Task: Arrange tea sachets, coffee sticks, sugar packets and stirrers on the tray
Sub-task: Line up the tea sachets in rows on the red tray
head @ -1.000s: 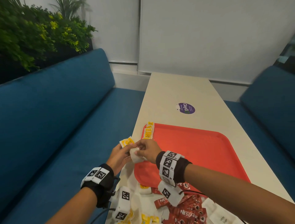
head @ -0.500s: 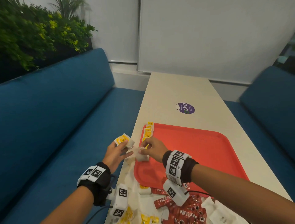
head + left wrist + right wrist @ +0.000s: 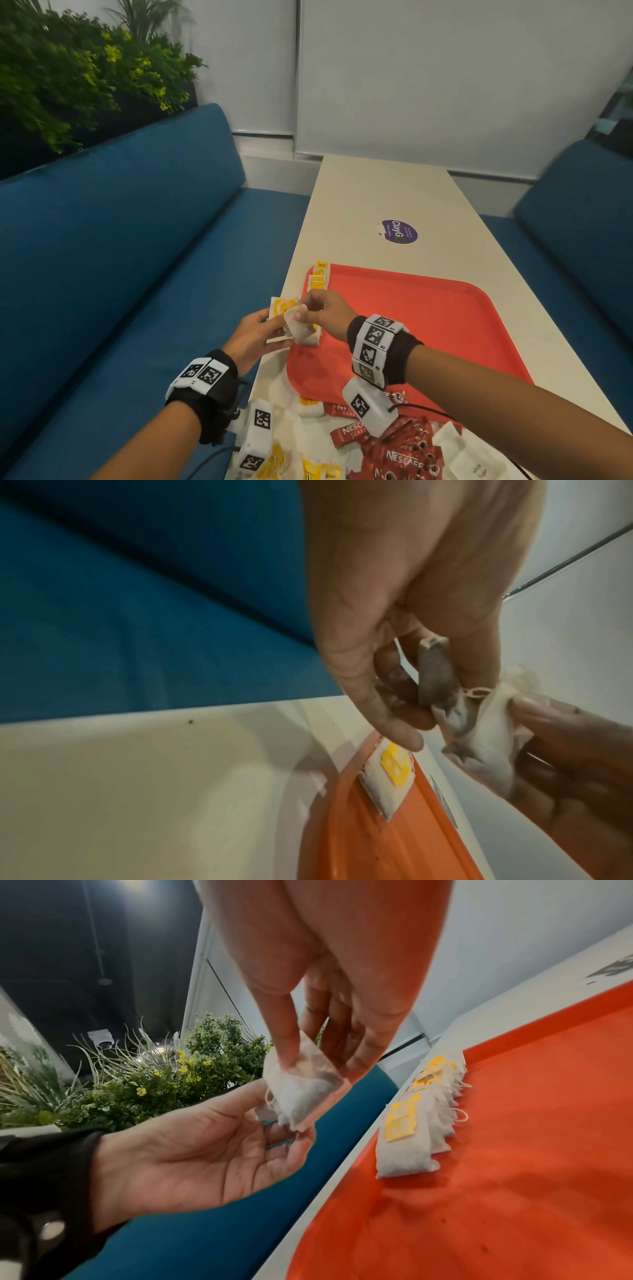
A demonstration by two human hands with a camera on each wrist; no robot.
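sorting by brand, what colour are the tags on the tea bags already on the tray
Yellow tags on white tea bags; clearest in the right wrist view.

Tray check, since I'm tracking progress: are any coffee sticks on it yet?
No: the tray holds only a row of tea bags along its left edge; the coffee sticks lie on the table.

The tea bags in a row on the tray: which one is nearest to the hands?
The tea bag at the near end of the row, its yellow tag facing up. The others lie behind it along the left rim of the red tray.
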